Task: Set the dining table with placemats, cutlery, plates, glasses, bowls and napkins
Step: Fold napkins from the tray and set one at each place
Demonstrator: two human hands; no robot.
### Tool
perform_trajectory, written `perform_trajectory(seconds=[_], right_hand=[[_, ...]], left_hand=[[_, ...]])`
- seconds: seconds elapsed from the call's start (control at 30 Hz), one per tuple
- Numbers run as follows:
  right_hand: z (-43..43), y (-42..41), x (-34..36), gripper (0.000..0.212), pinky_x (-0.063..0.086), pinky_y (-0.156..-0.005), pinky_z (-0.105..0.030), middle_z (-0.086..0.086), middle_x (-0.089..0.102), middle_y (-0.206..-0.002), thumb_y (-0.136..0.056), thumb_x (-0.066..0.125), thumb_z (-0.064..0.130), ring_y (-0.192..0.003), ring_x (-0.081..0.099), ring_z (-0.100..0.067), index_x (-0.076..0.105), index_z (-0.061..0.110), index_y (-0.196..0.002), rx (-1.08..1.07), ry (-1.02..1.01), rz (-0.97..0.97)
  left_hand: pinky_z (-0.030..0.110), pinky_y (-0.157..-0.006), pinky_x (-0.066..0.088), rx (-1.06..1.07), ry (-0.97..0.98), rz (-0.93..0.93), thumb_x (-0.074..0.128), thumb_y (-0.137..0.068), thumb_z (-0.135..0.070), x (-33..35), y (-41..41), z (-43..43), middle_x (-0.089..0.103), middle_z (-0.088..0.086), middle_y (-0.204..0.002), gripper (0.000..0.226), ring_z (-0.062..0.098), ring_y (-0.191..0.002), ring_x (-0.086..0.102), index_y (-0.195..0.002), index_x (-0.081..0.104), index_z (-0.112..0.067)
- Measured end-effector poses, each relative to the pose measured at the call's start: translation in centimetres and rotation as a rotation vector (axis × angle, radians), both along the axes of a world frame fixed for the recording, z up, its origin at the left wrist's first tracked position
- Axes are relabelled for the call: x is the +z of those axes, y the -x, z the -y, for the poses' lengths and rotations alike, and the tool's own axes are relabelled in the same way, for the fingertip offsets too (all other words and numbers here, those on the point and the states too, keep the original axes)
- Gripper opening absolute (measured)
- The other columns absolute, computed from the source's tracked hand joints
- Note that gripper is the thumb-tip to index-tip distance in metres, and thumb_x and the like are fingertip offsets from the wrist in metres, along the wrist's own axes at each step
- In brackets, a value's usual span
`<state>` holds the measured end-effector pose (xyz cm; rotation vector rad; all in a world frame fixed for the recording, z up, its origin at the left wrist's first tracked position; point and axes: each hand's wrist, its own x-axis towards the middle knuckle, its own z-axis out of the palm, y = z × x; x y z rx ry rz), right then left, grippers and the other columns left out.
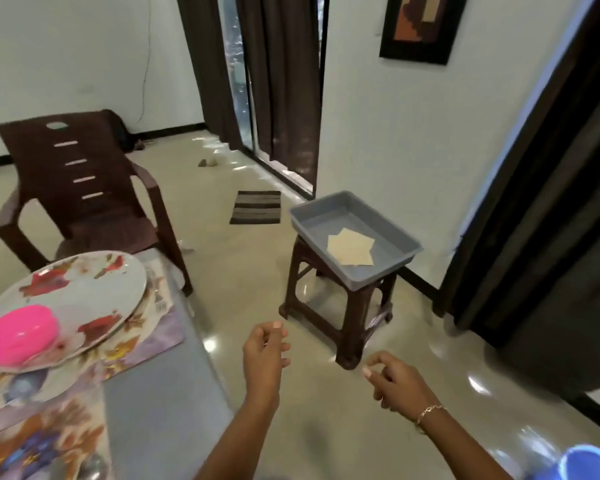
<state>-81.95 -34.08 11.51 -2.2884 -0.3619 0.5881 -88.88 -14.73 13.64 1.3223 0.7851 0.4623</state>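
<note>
A grey tray point(303, 216) rests on a brown plastic stool point(347, 336) and holds a small stack of beige napkins point(352, 250). At the left, the grey table point(160, 403) carries a floral placemat point(153, 336), a floral plate point(94, 289) and a pink bowl point(17, 334) on that plate. A second floral placemat point(38, 434) lies nearer me. My left hand point(265, 351) hangs in the air beside the table edge, fingers loosely curled, holding nothing. My right hand point(392, 379) is also empty and loosely curled, below the stool.
A brown plastic chair point(80, 188) stands behind the table. A striped mat point(255, 207) lies on the shiny floor near dark curtains point(284, 81) at a glass door. More dark curtain point(551, 202) hangs at the right. A blue object point(589, 462) shows at the bottom right corner.
</note>
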Motion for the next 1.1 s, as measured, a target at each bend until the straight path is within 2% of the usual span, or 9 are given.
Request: perform_trajectory(seconds=[0.07, 0.23, 0.33, 0.53, 0.67, 0.77, 0.87, 0.97, 1.1], right_hand=[[1.1, -3.8, -0.3, 0.011, 0.039, -0.044, -0.012, 0.000, 0.058, -0.064, -0.091, 0.055, 0.024, -0.040, 0.052, 0.003, 0.055, 0.016, -0.099, -0.015, 0.005, -0.006], [2.6, -14.9, -0.9, 0.010, 0.040, -0.046, -0.013, 0.003, 0.059, -0.062, -0.091, 0.054, 0.025, -0.047, 0.052, -0.005, 0.055, 0.018, -0.098, -0.023, 0.045, -0.012], [2.8, -21.7, -0.9, 0.003, 0.041, -0.046, -0.014, 0.001, 0.059, -0.061, -0.091, 0.054, 0.024, -0.047, 0.052, -0.007, 0.053, 0.022, -0.091, -0.019, 0.073, -0.080], [1.7, -34.6, -2.4, 0.004, 0.040, -0.044, -0.018, -0.003, 0.059, -0.062, -0.090, 0.055, 0.017, -0.047, 0.051, -0.013, 0.055, 0.014, -0.087, -0.120, 0.014, -0.180], [0.0, -41.4, -4.0, 0.017, 0.035, -0.041, -0.015, -0.004, 0.056, -0.056, -0.091, 0.052, 0.012, -0.041, 0.047, -0.013, 0.052, 0.015, -0.074, -0.162, -0.053, -0.283], [-1.8, -47.0, -5.7, 0.018, 0.035, -0.039, -0.015, -0.007, 0.052, -0.059, -0.092, 0.049, 0.009, -0.043, 0.044, -0.015, 0.050, 0.013, -0.074, -0.177, -0.065, -0.371], [-3.8, -52.8, -7.7, 0.022, 0.028, -0.038, -0.014, -0.009, 0.045, -0.057, -0.094, 0.045, 0.005, -0.038, 0.039, -0.013, 0.044, 0.012, -0.073, -0.217, -0.085, -0.473], [-5.5, -58.1, -9.8, 0.022, 0.025, -0.035, -0.012, -0.007, 0.043, -0.057, -0.093, 0.041, 0.002, -0.033, 0.036, -0.008, 0.046, 0.012, -0.075, -0.177, -0.082, -0.530], [-7.4, -64.0, -12.0, 0.019, 0.029, -0.039, -0.016, -0.005, 0.049, -0.061, -0.089, 0.044, 0.003, -0.044, 0.041, -0.012, 0.048, 0.014, -0.073, -0.067, 0.058, -0.486]], left_hand=[[0.025, -0.058, 0.045, -0.003, 0.015, -0.004, 0.049, -0.096, -0.015, -0.6, -3.6, 0.8, 0.062, 0.004, -0.086, 0.013, 0.015, -0.072, 0.057, -0.088, 0.058, -0.010], [0.029, -0.059, 0.044, 0.038, 0.105, -0.041, 0.049, -0.096, -0.018, -2.4, -14.0, 1.2, 0.062, 0.007, -0.088, 0.013, 0.020, -0.078, 0.057, -0.090, 0.060, -0.012], [0.029, -0.062, 0.044, 0.049, 0.178, -0.097, 0.050, -0.096, -0.017, -2.7, -20.5, 0.9, 0.062, 0.009, -0.086, 0.013, 0.020, -0.074, 0.056, -0.093, 0.059, -0.008], [0.026, -0.057, 0.043, -0.084, 0.165, -0.147, 0.050, -0.096, -0.015, -2.6, -32.0, 0.3, 0.060, 0.011, -0.081, 0.013, 0.017, -0.067, 0.054, -0.092, 0.057, -0.005], [0.026, -0.054, 0.042, -0.131, 0.201, -0.209, 0.049, -0.095, -0.012, -3.6, -37.8, -0.1, 0.056, 0.014, -0.077, 0.013, 0.018, -0.062, 0.050, -0.086, 0.055, -0.004], [0.026, -0.053, 0.042, -0.163, 0.180, -0.268, 0.049, -0.095, -0.012, -4.7, -41.7, -0.4, 0.055, 0.012, -0.076, 0.014, 0.018, -0.061, 0.049, -0.087, 0.056, -0.003], [0.025, -0.054, 0.041, -0.164, 0.176, -0.332, 0.050, -0.095, -0.015, -6.0, -45.7, -1.4, 0.054, 0.012, -0.078, 0.015, 0.020, -0.065, 0.049, -0.086, 0.055, -0.005], [0.023, -0.053, 0.041, -0.116, 0.185, -0.390, 0.052, -0.095, -0.018, -7.1, -49.7, -2.6, 0.054, 0.010, -0.075, 0.017, 0.020, -0.065, 0.050, -0.082, 0.055, -0.008], [0.022, -0.053, 0.039, -0.087, 0.197, -0.517, 0.055, -0.094, -0.018, -8.8, -54.7, -3.7, 0.053, 0.007, -0.067, 0.022, 0.017, -0.060, 0.048, -0.074, 0.057, -0.010]])
